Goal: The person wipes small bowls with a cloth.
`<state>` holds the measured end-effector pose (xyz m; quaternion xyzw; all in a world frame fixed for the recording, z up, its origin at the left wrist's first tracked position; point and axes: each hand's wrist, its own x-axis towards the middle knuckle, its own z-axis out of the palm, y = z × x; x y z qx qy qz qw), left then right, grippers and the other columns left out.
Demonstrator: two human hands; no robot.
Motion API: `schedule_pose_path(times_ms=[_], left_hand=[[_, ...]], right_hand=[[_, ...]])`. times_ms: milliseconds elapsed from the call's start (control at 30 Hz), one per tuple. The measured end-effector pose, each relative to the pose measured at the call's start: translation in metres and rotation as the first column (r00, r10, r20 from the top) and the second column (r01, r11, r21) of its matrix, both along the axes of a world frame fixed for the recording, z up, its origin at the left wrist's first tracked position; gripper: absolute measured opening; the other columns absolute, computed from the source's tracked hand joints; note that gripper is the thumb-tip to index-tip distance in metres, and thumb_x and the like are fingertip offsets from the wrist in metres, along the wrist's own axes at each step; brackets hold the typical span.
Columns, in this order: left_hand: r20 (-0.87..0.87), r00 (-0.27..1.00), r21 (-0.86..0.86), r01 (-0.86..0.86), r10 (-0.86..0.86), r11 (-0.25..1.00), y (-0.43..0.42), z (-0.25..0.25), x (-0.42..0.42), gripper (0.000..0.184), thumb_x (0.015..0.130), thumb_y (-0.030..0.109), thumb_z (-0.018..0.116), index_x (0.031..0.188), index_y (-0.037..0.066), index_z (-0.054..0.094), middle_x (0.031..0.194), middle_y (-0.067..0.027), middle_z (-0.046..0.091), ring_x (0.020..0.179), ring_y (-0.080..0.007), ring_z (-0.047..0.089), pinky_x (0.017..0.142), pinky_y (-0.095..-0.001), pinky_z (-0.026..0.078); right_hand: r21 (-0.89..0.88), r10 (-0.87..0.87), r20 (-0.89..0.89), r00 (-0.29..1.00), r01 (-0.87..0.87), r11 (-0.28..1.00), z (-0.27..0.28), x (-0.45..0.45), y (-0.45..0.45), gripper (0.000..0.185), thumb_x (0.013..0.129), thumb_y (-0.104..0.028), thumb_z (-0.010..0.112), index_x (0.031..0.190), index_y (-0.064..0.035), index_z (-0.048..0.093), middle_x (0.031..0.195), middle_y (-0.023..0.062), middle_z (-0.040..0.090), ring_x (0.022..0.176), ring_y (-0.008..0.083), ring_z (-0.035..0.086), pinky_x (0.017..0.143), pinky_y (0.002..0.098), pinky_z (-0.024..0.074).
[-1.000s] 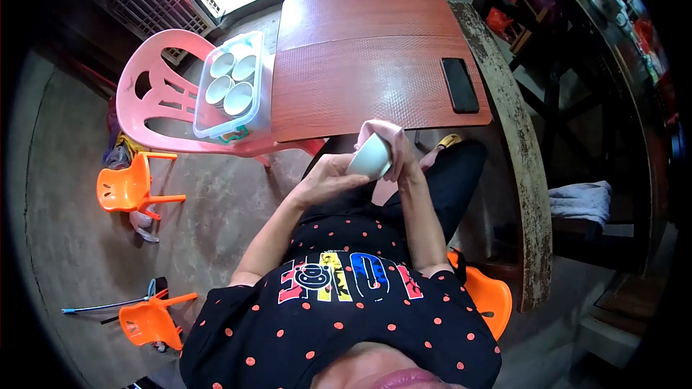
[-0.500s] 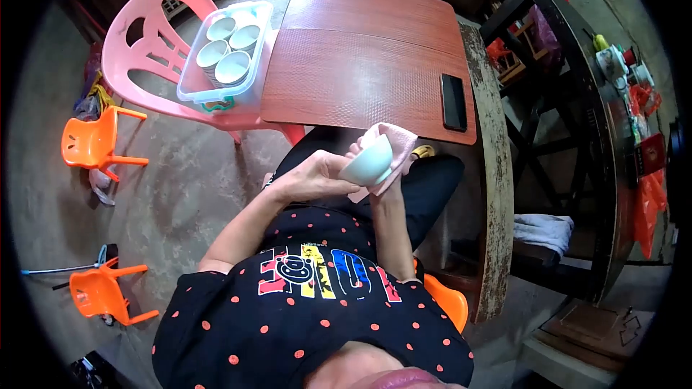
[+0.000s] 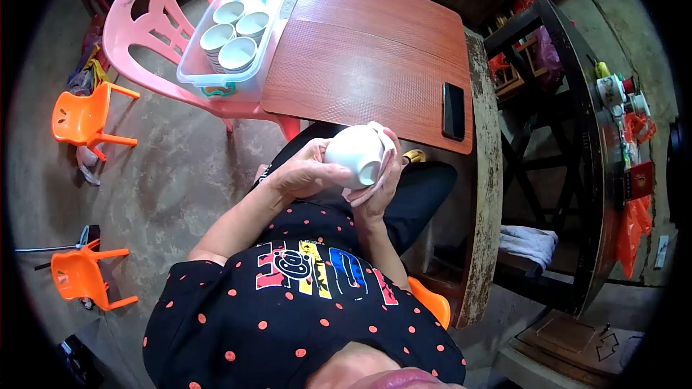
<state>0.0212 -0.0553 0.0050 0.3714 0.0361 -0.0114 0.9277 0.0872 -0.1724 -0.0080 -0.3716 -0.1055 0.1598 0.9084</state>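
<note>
Left hand [image 3: 306,171] is gripping the bowl [image 3: 353,154] above the lap [image 3: 422,189] while right hand [image 3: 390,175] is holding the pink cloth [image 3: 368,192] against it, presumably so both sides are staying braced.

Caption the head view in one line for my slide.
Left hand holds a white bowl; right hand holds a pink cloth against it.

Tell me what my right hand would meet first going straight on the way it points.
Probably the table, at its near edge just ahead of the right hand, though their relative heights are unclear.
</note>
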Motion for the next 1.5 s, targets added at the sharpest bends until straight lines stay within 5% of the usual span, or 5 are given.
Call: schedule_pose_path(times_ms=[233, 400, 1000, 1267, 1500], left_hand=[[0.108, 0.990, 0.401, 0.038, -0.088, 0.915, 0.000, 0.004, -0.002, 0.030, 0.075, 0.006, 0.072, 0.102, 0.000, 0.062, 0.094, -0.0031, 0.064, 0.085, -0.0094, 0.060, 0.077, -0.0243, 0.049], [0.100, 0.994, 0.474, -0.012, -0.040, 0.880, 0.006, 0.008, -0.005, 0.027, 0.078, 0.004, 0.070, 0.103, -0.002, 0.063, 0.089, -0.0013, 0.066, 0.081, -0.0068, 0.059, 0.075, -0.0227, 0.048], [0.056, 0.996, 0.523, 0.034, -0.075, 0.851, 0.011, 0.005, -0.003, 0.023, 0.075, 0.007, 0.073, 0.094, -0.002, 0.063, 0.080, 0.0007, 0.064, 0.075, -0.0048, 0.056, 0.069, -0.0209, 0.047], [0.103, 0.994, 0.152, 0.006, -0.022, 0.988, 0.003, -0.012, -0.006, 0.045, 0.071, 0.004, 0.074, 0.111, -0.002, 0.057, 0.100, -0.0051, 0.063, 0.087, -0.0094, 0.060, 0.077, -0.0256, 0.050], [0.100, 0.990, -0.410, -0.050, 0.099, 0.911, 0.019, -0.002, -0.004, 0.050, 0.072, 0.003, 0.071, 0.118, -0.004, 0.052, 0.108, -0.0128, 0.063, 0.100, -0.0214, 0.062, 0.091, -0.0361, 0.049]], right_hand=[[-0.743, 0.699, 0.661, 0.272, 0.104, 0.662, 0.065, 0.055, -0.012, 0.022, 0.079, -0.015, 0.059, 0.097, -0.0058, 0.068, 0.098, 0.0097, 0.061, 0.096, 0.0230, 0.058, 0.086, 0.0340, 0.0451], [-0.381, 0.330, 0.123, 0.936, -0.263, 0.887, 0.037, 0.045, 0.004, 0.030, 0.091, -0.021, 0.047, 0.109, -0.0006, 0.061, 0.090, 0.0039, 0.059, 0.080, 0.0095, 0.057, 0.069, 0.0216, 0.0471], [-0.118, 0.262, -0.362, 0.895, -0.323, 0.939, -0.003, 0.047, 0.003, 0.024, 0.091, -0.022, 0.050, 0.098, -0.0008, 0.060, 0.082, 0.0023, 0.059, 0.070, 0.0094, 0.057, 0.062, 0.0229, 0.0460], [-0.824, 0.778, 0.559, 0.286, 0.091, 0.559, 0.081, 0.047, 0.005, 0.030, 0.082, -0.012, 0.060, 0.111, -0.0026, 0.059, 0.105, 0.0145, 0.064, 0.097, 0.0238, 0.062, 0.084, 0.0328, 0.0490], [-0.239, 0.194, 0.391, 0.900, -0.104, 0.965, 0.009, 0.010, 0.004, 0.046, 0.098, -0.029, 0.039, 0.134, -0.0006, 0.037, 0.136, 0.0167, 0.042, 0.124, 0.0264, 0.043, 0.105, 0.0389, 0.0331]])
